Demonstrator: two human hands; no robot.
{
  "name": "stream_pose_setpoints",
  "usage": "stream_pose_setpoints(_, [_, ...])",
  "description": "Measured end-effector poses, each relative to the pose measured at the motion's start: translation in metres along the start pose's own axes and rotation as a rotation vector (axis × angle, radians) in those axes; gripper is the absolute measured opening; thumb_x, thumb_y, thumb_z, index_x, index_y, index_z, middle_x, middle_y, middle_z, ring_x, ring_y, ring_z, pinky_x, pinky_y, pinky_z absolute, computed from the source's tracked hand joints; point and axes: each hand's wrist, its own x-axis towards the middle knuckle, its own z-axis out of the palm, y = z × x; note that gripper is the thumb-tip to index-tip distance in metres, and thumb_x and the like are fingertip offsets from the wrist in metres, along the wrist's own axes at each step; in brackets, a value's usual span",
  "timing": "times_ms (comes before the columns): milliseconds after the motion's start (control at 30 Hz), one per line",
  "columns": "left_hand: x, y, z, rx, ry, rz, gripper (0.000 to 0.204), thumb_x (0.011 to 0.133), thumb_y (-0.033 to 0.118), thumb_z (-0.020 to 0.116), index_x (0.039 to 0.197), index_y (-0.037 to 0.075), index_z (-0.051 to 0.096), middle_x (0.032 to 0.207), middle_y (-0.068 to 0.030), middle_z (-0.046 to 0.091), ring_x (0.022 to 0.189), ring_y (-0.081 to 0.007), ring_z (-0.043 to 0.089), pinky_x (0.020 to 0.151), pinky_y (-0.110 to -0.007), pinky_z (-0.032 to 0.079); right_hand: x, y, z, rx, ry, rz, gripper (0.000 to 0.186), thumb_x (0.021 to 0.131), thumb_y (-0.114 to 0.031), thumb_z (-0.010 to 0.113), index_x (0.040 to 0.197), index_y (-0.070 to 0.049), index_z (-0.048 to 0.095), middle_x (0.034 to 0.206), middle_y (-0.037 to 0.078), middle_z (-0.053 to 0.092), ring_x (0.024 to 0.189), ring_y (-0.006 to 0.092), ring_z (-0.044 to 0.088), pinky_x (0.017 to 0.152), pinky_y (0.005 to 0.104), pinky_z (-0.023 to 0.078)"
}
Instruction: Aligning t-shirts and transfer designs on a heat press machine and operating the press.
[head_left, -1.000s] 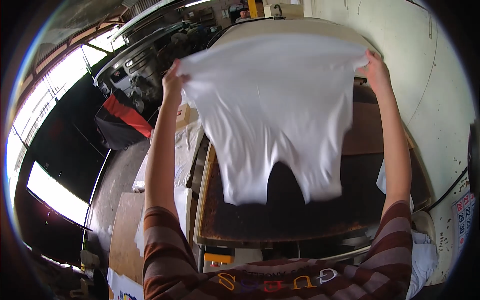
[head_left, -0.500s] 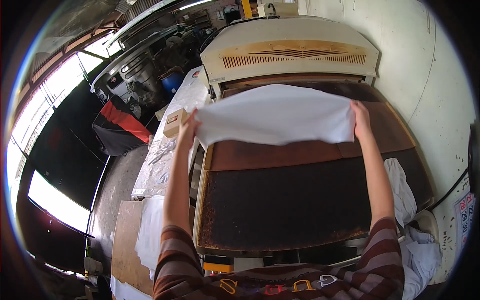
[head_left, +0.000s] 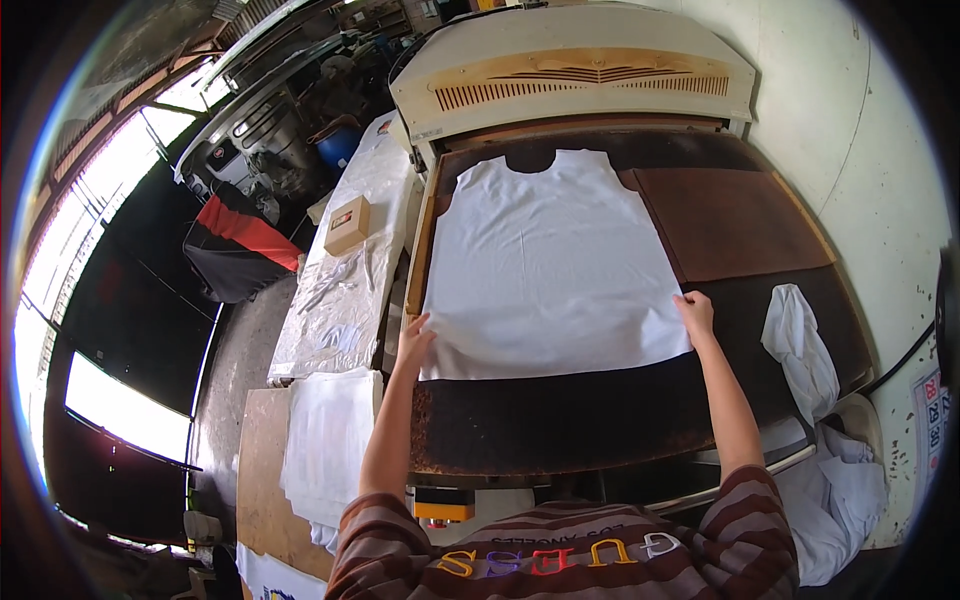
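A white shirt panel (head_left: 550, 250) lies spread on the dark bed (head_left: 540, 430) of a cream heat press (head_left: 560, 60), its neck cutout toward the machine's hood. My left hand (head_left: 416, 338) pinches the near left side of the cloth by the bed's edge. On the opposite side, my right hand (head_left: 697, 316) grips the cloth's near right corner. A brown sheet (head_left: 734, 224) lies to the panel's right, partly under it. A crumpled white cloth (head_left: 800, 350) rests on the bed's right end.
On the left stand a plastic-covered table (head_left: 325, 300) with a cardboard box (head_left: 346, 224), and stacked white sheets (head_left: 325, 440) on a board. Beyond are a blue drum (head_left: 337, 147) and black-red cloth (head_left: 240, 250). A white wall (head_left: 850, 120) flanks the right; white fabric (head_left: 830, 510) hangs below.
The white panel went from held up in the air to lying flat on the press bed. Both my hands came down and back toward me, still holding its sides.
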Motion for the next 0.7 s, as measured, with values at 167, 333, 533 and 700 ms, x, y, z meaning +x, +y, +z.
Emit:
stream_pose_setpoints(167, [-0.056, -0.002, 0.006, 0.485, 0.129, 0.140, 0.033, 0.078, 0.010, 0.053, 0.111, 0.008, 0.059, 0.067, -0.0136, 0.060, 0.059, -0.0150, 0.055, 0.059, -0.031, 0.044, -0.029, 0.013, -0.018, -0.229, -0.023, -0.091, 0.018, 0.067, -0.013, 0.066, 0.074, 0.002, 0.059, 0.066, 0.013, 0.061, 0.064, 0.0260, 0.062, 0.059, 0.0337, 0.046])
stream_pose_setpoints(333, [-0.090, -0.002, -0.004, 0.420, 0.253, 0.263, 0.028, 0.080, 0.006, 0.050, 0.107, 0.007, 0.061, 0.061, -0.0128, 0.054, 0.054, -0.0121, 0.050, 0.055, -0.028, 0.042, -0.041, 0.011, -0.042, -0.225, 0.079, -0.110, 0.016, 0.072, -0.013, 0.062, 0.071, 0.002, 0.058, 0.062, 0.014, 0.059, 0.059, 0.0258, 0.060, 0.056, 0.0340, 0.045])
stream_pose_setpoints(533, [-0.106, 0.000, -0.013, 0.490, 0.195, 0.239, 0.027, 0.080, 0.009, 0.053, 0.105, 0.006, 0.061, 0.060, -0.0127, 0.055, 0.052, -0.0127, 0.051, 0.054, -0.029, 0.042, -0.049, 0.008, -0.057, -0.176, 0.035, -0.105, 0.015, 0.073, -0.011, 0.063, 0.071, 0.003, 0.059, 0.060, 0.012, 0.058, 0.055, 0.0202, 0.058, 0.054, 0.0308, 0.045])
stream_pose_setpoints(700, [-0.114, -0.018, -0.029, 0.599, 0.267, 0.294, 0.027, 0.079, 0.012, 0.055, 0.105, 0.007, 0.062, 0.065, -0.0150, 0.059, 0.054, -0.0193, 0.055, 0.056, -0.032, 0.044, -0.057, 0.013, -0.055, -0.277, -0.004, -0.186, 0.014, 0.073, -0.011, 0.062, 0.070, 0.001, 0.058, 0.064, 0.014, 0.060, 0.061, 0.0280, 0.060, 0.058, 0.0349, 0.047])
